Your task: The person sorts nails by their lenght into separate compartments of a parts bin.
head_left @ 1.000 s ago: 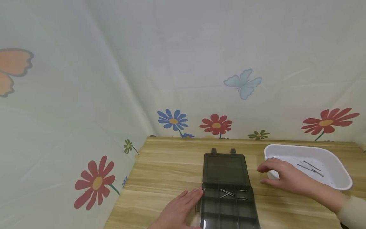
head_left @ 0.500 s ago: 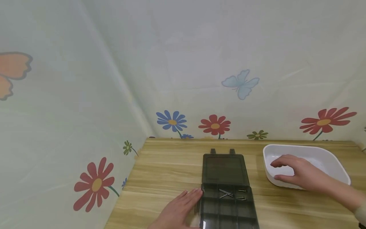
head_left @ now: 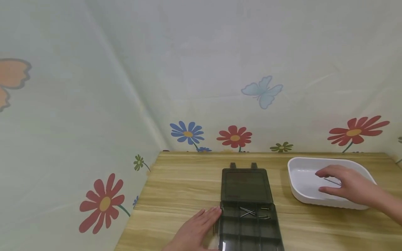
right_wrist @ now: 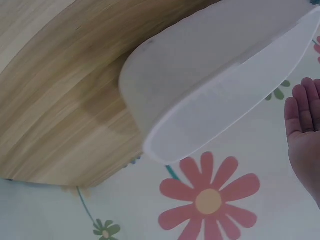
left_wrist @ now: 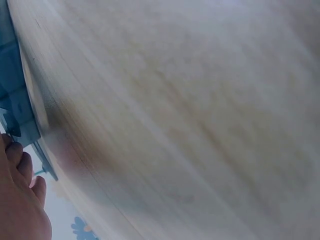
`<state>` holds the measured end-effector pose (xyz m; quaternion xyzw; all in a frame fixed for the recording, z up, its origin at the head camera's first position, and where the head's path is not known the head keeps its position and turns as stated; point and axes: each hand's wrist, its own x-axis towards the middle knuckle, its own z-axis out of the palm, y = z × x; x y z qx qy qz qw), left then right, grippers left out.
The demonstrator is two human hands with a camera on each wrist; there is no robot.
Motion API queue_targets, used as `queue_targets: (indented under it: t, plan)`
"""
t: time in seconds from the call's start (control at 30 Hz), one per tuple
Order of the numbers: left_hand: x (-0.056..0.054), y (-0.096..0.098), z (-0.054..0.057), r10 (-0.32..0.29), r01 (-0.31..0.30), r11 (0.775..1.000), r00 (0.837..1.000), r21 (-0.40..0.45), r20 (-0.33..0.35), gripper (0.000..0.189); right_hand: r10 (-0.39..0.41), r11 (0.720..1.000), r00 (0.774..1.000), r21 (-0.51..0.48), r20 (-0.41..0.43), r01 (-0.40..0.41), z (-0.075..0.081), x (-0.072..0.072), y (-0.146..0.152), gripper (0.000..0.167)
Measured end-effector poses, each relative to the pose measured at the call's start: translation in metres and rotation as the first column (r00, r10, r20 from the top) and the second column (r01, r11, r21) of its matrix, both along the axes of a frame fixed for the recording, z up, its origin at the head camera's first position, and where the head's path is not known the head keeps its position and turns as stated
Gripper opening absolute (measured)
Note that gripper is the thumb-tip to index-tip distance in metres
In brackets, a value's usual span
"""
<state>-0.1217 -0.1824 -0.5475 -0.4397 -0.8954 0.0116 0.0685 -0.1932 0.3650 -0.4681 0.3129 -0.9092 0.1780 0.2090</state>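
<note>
A dark translucent compartment box [head_left: 250, 229] lies on the table with its lid [head_left: 246, 185] folded back. Several nails [head_left: 248, 211] sit in two of its upper compartments. My left hand [head_left: 195, 230] rests against the box's left side, fingers extended, fingertips at the edge; the left wrist view also has this hand [left_wrist: 21, 192] beside the box. Over the white tray [head_left: 304, 199] is my right hand [head_left: 353, 184], thumb and fingers spread apart. A thin nail [head_left: 332, 181] in the tray shows through that gap. The palm hides much of the tray's floor.
The wood-grain table [head_left: 188, 181] ends at a pale curtain [head_left: 207, 69] printed with flowers and butterflies. Bare tabletop separates the box from the tray. Two latch tabs [head_left: 254, 165] stick out from the lid's far edge.
My right hand has moved right, from beside the tray's left rim to over its inside, with the thumb and fingers apart. My left hand stays at the box.
</note>
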Motion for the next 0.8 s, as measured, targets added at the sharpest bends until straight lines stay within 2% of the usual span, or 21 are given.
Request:
queue_targets:
  t: [0.13, 0.27, 0.5, 0.8]
  plan:
    - [0.000, 0.000, -0.001, 0.012, -0.012, 1.000, 1.000, 0.002, 0.016, 0.106, -0.014, 1.000, 0.999, 0.009, -0.029, 0.015, -0.003, -0.004, 0.012, 0.053]
    - [-0.001, 0.000, -0.002, 0.011, -0.011, 1.000, 1.000, -0.005, 0.001, 0.107, -0.048, 0.999, 0.999, 0.022, -0.006, 0.048, -0.009, -0.007, 0.024, 0.053]
    - [-0.002, 0.000, -0.003, 0.013, -0.013, 1.000, 1.000, 0.006, 0.025, 0.106, -0.155, 0.983, 0.983, 0.118, 0.094, 0.144, -0.016, -0.013, 0.037, 0.053]
    - [-0.001, 0.000, -0.004, 0.012, -0.012, 1.000, 1.000, 0.016, -0.017, 0.108, -0.206, 0.970, 0.939, 0.183, 0.275, 0.159, -0.018, -0.019, 0.045, 0.062]
